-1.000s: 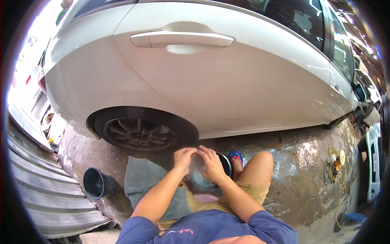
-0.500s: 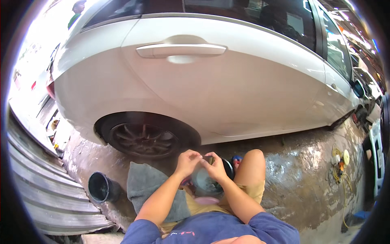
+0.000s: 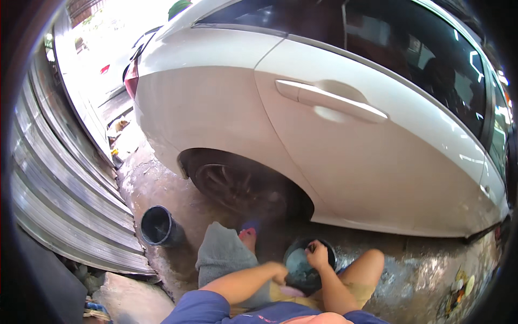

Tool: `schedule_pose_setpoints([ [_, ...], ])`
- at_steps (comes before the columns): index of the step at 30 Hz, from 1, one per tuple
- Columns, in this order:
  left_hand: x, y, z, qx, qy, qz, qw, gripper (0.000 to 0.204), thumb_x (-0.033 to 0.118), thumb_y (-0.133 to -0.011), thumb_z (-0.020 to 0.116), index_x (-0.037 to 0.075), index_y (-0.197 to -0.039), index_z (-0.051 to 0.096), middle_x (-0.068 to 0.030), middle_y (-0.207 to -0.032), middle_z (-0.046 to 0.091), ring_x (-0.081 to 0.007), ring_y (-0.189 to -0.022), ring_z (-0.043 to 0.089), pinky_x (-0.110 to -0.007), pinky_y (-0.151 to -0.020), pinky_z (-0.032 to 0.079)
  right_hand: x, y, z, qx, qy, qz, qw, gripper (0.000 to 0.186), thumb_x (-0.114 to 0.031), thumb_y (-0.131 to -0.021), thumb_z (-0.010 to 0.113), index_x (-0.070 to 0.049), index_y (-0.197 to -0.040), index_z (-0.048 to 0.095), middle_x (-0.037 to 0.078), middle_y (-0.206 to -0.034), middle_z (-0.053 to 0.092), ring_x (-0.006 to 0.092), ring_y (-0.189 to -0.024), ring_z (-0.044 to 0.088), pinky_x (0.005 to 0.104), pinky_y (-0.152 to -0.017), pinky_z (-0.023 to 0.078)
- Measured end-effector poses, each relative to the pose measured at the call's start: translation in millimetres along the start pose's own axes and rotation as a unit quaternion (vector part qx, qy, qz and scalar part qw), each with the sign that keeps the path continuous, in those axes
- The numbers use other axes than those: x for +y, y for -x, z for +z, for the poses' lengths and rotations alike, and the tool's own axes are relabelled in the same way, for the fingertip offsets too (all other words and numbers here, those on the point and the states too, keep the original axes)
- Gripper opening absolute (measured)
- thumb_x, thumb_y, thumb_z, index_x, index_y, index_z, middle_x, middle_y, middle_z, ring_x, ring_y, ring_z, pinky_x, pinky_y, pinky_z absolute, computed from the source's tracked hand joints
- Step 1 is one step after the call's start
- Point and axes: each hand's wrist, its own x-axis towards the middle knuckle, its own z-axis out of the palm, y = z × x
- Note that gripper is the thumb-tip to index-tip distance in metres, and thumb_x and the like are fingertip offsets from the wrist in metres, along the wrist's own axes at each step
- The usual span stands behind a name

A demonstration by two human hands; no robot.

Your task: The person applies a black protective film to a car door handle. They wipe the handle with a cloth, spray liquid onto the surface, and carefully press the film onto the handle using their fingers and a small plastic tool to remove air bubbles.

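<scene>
My left hand [image 3: 275, 273], smeared by motion, is low beside the grey towel [image 3: 216, 248] draped over my left leg, near a pink object [image 3: 293, 291]. My right hand [image 3: 317, 255] is closed on something small and dark that I cannot make out, at the rim of a black bucket [image 3: 328, 248] with cloudy water, between my knees. The rear wheel [image 3: 237, 186] of a white car [image 3: 367, 162] stands in front of me.
A second dark bucket [image 3: 162, 227] stands left of my leg, by a corrugated metal sheet [image 3: 65, 183]. A concrete block [image 3: 129, 299] is at lower left. Coiled yellow cord [image 3: 457, 294] lies on the wet floor at right. Another white car shows beyond.
My view has swung left toward the car's rear. My hands, close together earlier, are now apart: the left has dropped back, the right is at the bucket's rim.
</scene>
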Motion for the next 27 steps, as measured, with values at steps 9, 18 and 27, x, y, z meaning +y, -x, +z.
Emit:
schedule_pose_setpoints([
  [9, -44.4, -34.0, -9.6, -0.185, -0.010, -0.045, 0.982, 0.060, 0.050, -0.088, 0.070, 0.012, -0.134, 0.068, -0.0195, -0.130, 0.070, -0.0369, -0.117, 0.067, -0.049, -0.095, 0.054, 72.3, 13.6, 49.1, -0.076, 0.027, 0.129, 0.988, 0.030, -0.024, -0.071, 0.083, -0.002, -0.088, 0.073, 0.023, -0.090, 0.074, 0.0401, -0.089, 0.074, 0.0476, -0.084, 0.058],
  [18, -131.1, 28.8, -39.8, -0.182, -0.065, -0.125, 0.973, 0.067, 0.053, -0.086, 0.073, 0.011, -0.138, 0.064, -0.0182, -0.132, 0.069, -0.0353, -0.121, 0.066, -0.048, -0.098, 0.054, 51.9, -19.0, 61.0, 0.019, -0.019, 0.227, 0.973, 0.038, -0.015, -0.073, 0.075, 0.002, -0.107, 0.074, 0.024, -0.105, 0.076, 0.0383, -0.103, 0.074, 0.0463, -0.088, 0.058],
  [27, -117.5, 90.1, -105.8, 0.007, 0.019, -0.008, 1.000, 0.075, 0.053, -0.090, 0.073, 0.008, -0.147, 0.055, -0.0205, -0.131, 0.069, -0.0346, -0.116, 0.069, -0.047, -0.093, 0.057, 3.6, -22.2, 124.4, 0.179, -0.122, 0.303, 0.928, 0.029, -0.010, -0.075, 0.072, -0.003, -0.104, 0.071, 0.026, -0.104, 0.073, 0.0444, -0.104, 0.071, 0.0475, -0.093, 0.056],
])
